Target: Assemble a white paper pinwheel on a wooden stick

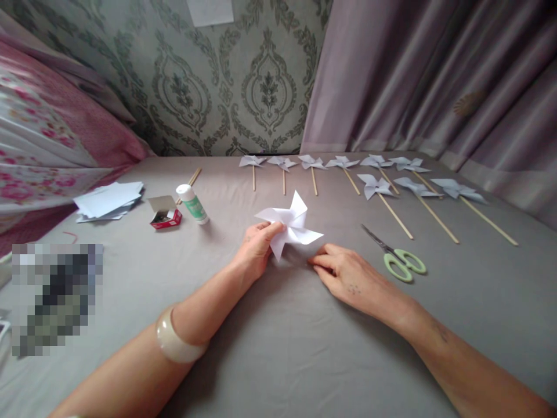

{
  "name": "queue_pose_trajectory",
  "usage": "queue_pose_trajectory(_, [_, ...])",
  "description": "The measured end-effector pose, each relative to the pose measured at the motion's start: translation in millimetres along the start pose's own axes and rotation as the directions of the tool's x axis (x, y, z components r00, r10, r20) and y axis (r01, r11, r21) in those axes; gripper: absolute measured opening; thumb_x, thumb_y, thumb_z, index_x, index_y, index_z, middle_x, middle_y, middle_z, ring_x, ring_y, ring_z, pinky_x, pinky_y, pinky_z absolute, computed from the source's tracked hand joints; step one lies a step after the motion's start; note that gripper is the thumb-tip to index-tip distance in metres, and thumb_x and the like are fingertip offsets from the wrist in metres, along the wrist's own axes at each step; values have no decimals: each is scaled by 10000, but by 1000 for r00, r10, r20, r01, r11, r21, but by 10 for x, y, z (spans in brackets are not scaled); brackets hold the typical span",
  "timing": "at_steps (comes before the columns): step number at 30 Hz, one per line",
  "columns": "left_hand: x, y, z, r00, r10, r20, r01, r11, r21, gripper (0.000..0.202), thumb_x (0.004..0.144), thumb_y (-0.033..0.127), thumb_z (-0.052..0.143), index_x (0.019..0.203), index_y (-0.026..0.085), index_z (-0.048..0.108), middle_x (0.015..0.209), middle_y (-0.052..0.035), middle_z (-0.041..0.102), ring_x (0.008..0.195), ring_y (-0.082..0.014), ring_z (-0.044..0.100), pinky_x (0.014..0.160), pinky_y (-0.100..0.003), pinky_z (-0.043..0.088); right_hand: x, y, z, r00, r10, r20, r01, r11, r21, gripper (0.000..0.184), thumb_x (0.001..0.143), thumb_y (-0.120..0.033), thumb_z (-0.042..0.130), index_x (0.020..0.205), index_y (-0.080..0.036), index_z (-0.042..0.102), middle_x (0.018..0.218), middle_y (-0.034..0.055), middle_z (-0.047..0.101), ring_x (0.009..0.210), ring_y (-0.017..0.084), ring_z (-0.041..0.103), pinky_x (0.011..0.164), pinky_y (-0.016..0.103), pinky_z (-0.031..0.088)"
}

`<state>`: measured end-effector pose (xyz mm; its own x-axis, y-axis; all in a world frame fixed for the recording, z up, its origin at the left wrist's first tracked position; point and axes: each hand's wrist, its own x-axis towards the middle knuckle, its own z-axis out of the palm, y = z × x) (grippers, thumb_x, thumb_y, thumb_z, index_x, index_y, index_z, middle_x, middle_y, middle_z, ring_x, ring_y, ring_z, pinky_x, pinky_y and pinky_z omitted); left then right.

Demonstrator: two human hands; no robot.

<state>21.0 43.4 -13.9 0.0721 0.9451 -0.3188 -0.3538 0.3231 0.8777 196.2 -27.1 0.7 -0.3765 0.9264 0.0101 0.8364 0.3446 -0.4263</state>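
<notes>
Grey-sheeted bed [278, 360]; patterned wallpaper [261, 87] behind, purple curtain [413, 75] at right. Left hand [256, 248], fingers pinching a white paper pinwheel [290, 223] mid-bed. Right hand [348, 274] just beside it, fingers pressed together on the sheet. Finished pinwheels [376, 186] line the far side.

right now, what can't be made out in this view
Head view, lower left: a pixelated patch blurs whatever lies there.
The sheet on the wall: cut off by the top edge.
Label of the glue bottle and contents of the open red box: too small.
Curled fingers of the right hand hide whether they pinch anything beside the paper pinwheel held by the left hand.
</notes>
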Motion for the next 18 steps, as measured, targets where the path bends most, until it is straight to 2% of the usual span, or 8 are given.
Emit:
queue_pose_trajectory(4, [-9,-1,2,1000,15,8,-15,1000,0,140,534,188,718,615,112,633,547,-22,589,476,-100,497,475,-223,335,-5,-15,56,999,-25,-38,23,998,-55,286,895,-83,471,908,-201,730,918,64,654,861,177,635,729,272,415])
queue_pose_trajectory(14, [-41,8,2,1000,9,-2,-9,1000,-4,155,528,198,723,620,117,626,555,-27,595,479,-101,500,480,-224,333,9,-6,42,998,-43,-54,44,999,21,194,933,-154,514,933,-202,702,969,63,678,902,185,651,796,288,451])
queue_pose_trajectory(18, [-40,3,2,1000,13,-6,-13,1000,2,163,527,202,725,626,118,625,546,-15,586,469,-96,494,472,-221,328,10,-21,79,995,-75,-67,74,997,-7,184,935,-167,528,942,-218,705,925,45,694,908,192,655,801,294,448])
